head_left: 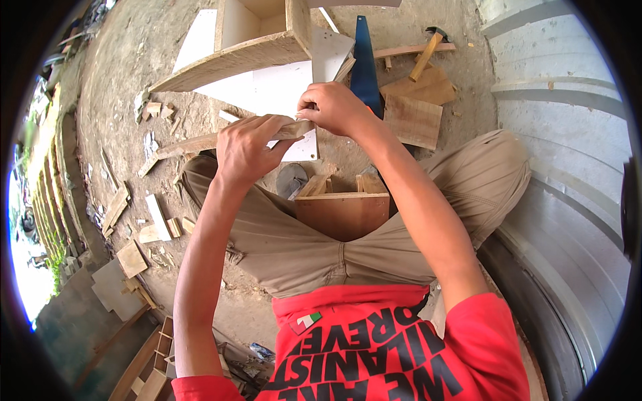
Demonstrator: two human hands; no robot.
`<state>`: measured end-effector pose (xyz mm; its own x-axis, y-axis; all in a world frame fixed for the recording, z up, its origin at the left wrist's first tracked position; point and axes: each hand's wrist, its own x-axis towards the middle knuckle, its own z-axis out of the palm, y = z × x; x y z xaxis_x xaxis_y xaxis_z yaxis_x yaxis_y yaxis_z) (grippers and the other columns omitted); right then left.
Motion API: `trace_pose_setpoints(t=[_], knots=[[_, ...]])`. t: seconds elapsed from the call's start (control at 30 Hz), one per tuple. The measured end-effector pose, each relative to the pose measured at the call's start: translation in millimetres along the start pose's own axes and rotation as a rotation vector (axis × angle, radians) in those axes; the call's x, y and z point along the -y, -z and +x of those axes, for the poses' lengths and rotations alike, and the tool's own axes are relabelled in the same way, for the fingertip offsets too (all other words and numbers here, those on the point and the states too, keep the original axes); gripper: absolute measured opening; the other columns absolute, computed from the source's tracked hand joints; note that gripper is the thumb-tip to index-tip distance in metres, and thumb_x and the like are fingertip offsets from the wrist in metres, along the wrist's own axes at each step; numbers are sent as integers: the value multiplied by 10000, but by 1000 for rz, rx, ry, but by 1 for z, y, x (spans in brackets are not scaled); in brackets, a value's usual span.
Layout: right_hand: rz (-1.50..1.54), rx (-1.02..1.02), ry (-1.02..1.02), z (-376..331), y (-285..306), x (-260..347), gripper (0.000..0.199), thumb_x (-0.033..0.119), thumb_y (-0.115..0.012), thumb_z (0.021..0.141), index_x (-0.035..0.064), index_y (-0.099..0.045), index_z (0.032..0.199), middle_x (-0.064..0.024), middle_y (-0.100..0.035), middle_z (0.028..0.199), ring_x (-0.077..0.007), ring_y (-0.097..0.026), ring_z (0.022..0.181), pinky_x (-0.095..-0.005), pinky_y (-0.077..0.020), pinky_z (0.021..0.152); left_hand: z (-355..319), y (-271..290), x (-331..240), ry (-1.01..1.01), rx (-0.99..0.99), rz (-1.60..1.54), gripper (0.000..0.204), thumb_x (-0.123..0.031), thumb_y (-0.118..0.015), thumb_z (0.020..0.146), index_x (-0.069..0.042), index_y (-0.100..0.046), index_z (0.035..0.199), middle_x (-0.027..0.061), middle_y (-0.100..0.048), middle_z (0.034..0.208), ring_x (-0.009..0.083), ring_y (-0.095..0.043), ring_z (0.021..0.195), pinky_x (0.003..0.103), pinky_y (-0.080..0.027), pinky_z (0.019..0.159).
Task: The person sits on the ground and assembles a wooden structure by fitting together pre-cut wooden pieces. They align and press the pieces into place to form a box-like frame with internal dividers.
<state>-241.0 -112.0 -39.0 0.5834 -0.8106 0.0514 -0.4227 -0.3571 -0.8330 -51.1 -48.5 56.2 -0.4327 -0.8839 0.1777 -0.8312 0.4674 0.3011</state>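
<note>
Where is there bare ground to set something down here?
Most room shows on the ground at upper left, bordered by white panels on its right and small wood scraps below. A narrower strip runs between the hammer and corrugated metal sheet. Crowded: beside the left knee, among offcuts, and beyond the left hand and right hand, where the box and saw lie.

left hand gripping, right hand curled

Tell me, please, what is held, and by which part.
The left hand grips a wooden piece near one end; the right hand is at that end, its grip unclear.
</note>
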Motion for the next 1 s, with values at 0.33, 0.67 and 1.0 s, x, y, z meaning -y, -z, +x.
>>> trace_pose_setpoints(t=[0.33, 0.67, 1.0], knots=[[-167, 299, 103, 18, 22, 6, 134, 122, -700, 848, -10, -718, 833, -167, -703, 887, -345, -679, 855, -438, -541, 787, 3, 0, 3, -49, 8, -7, 243, -282, -838, 777, -119, -735, 925, 34, -745, 822, 228, -718, 702, 338, -553, 593], [-410, 320, -175, -51, 81, -37, 120, 78, -675, 816, -17, -744, 791, -231, -713, 849, -387, -710, 851, -476, -557, 741, 0, -1, 3, -12, 13, -17, 258, -267, -852, 754, -126, -735, 935, 18, -754, 832, 214, -726, 713, 335, -555, 597], [-311, 260, -327, -60, 20, -15, 178, 119, -607, 903, -30, -673, 974, -213, -677, 1073, -379, -651, 1059, -492, -509, 900, -15, 3, 7, -111, 30, 12, 355, -100, -784, 654, -169, -743, 1000, 5, -766, 921, 206, -735, 800, 322, -581, 696]])
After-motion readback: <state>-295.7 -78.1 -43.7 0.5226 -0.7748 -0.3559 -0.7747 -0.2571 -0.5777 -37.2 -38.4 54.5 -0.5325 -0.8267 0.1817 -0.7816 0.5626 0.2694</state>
